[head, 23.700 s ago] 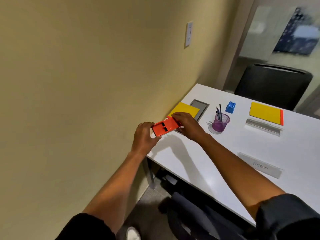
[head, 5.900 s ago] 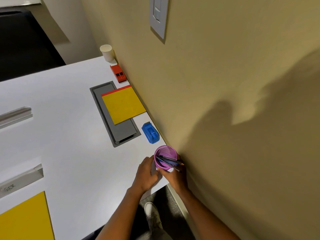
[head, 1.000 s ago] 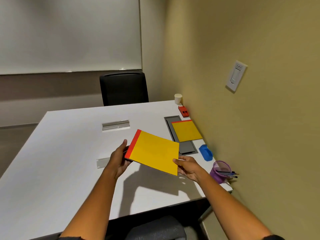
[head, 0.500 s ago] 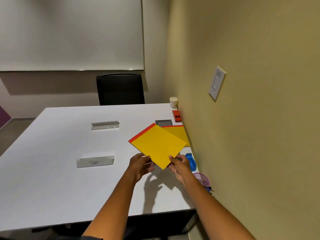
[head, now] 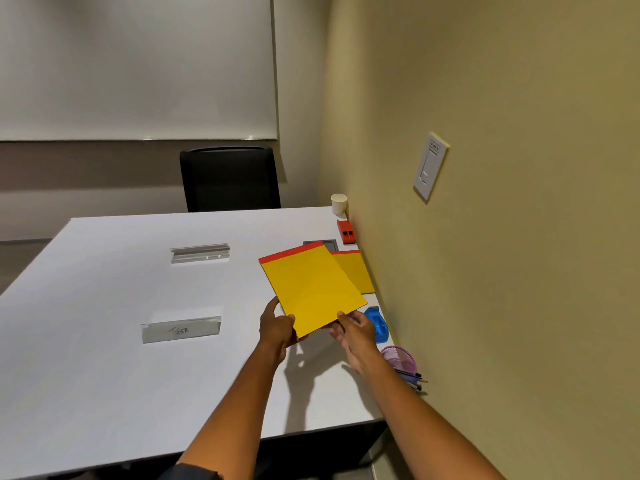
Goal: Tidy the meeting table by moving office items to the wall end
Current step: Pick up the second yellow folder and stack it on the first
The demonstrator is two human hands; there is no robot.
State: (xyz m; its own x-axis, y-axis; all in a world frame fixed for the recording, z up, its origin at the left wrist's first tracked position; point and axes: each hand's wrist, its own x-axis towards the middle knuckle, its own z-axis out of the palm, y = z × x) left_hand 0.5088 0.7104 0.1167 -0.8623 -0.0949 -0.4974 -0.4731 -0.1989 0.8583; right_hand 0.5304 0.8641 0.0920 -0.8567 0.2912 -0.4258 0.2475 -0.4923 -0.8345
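Both hands hold a flat yellow pad with a red-orange strip along its far edge (head: pixel 311 289) above a white, smooth-topped meeting table (head: pixel 104 341). The left hand (head: pixel 277 327) grips the pad's near corner with the thumb on top; the right hand (head: pixel 356 332) pinches the near edge just beside it, thumb over the yellow face, fingers underneath. The pad is tilted and clear of the tabletop, its shadow falling on the table below the wrists.

Left of the left hand stands a clear acrylic name plate (head: pixel 180 329) with handwriting that reads "TIGER". Beyond it, farther from the hands, is a second clear acrylic name plate (head: pixel 200 252); any writing on it cannot be made out.

Just right of the right hand, against the tan wall (head: pixel 519 271), lies a small blue plastic stapler-like object (head: pixel 377 323). Nearer the viewer, behind the right wrist, a purple mesh cup (head: pixel 401 358) holds dark pens (head: pixel 414 379) that lean out toward the wall. Past the held pad, a second yellow pad with a red edge (head: pixel 356 271) lies flat by the wall, partly over a grey recessed panel (head: pixel 327 243). Farther on sit a small red-orange boxy item (head: pixel 347 231) and a white paper cup (head: pixel 338 203).

A white switch plate (head: pixel 430 166) is mounted on the wall; its small markings are unreadable. A black chair (head: pixel 230 178) stands at the far end.
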